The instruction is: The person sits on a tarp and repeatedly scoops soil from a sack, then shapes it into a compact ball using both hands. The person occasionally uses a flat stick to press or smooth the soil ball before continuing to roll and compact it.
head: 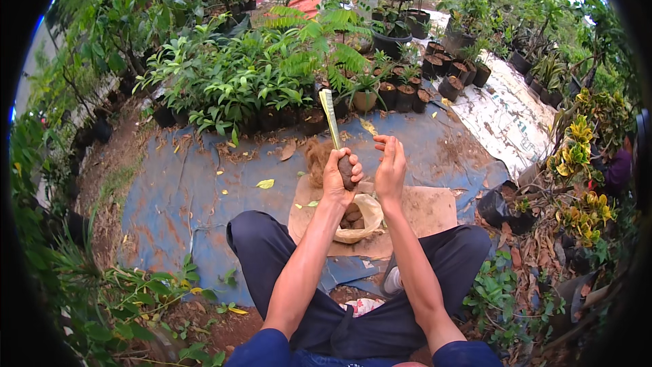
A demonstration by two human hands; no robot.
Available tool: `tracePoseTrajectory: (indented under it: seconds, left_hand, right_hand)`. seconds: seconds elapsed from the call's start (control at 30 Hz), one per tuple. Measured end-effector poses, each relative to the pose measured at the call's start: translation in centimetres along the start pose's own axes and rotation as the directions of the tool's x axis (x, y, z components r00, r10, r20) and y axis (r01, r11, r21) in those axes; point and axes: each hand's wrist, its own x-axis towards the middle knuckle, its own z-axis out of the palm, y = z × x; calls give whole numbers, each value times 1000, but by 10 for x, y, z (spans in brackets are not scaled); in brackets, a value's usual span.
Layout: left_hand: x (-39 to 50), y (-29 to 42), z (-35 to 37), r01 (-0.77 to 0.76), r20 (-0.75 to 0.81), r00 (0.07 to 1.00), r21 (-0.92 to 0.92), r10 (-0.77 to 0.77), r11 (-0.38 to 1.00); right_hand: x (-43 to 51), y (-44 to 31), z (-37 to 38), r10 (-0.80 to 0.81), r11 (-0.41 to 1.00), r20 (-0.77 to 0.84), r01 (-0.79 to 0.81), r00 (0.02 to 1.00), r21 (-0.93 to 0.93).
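My left hand (340, 176) grips a lump of dark soil (347, 171) packed around the base of a snake plant leaf cutting (331, 117), which points up and away from me. Beside it my right hand (391, 165) is raised with its fingers apart and nothing in them. Below both hands a pale plastic bag (374, 209) with a rolled rim holds dark clumps of soil (352, 218). The bag stands on a flat brown board or cardboard sheet (428, 214). Just beyond the left hand lies a tuft of brown fibre (317, 158), perhaps coir.
A worn blue tarp (204, 204) covers the ground. Leafy potted seedlings (239, 76) line its far side, with small black soil-filled grow bags (405, 97) to their right. A white sack sheet (509, 117) and a yellow-leaved croton (575, 148) are on the right.
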Motion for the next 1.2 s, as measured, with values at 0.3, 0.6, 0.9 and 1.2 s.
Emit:
tracePoseTrajectory:
  seconds: [0.3,0.6,0.9,1.2]
  left_hand:
    - [2,7,-10,-100,169,983,193,68,976]
    - [-10,2,5,-67,161,985,18,63,998]
    - [2,0,-10,-80,110,992,230,56,970]
    - [-7,0,2,-126,116,989,343,90,931]
  right_hand:
    - [1,0,0,-3,1000,16,3,1000,9]
    - [4,6,-2,2,998,39,1,999,-60]
    - [0,9,2,93,994,133,-100,987,51]
    - [2,6,-2,92,994,153,-99,984,36]
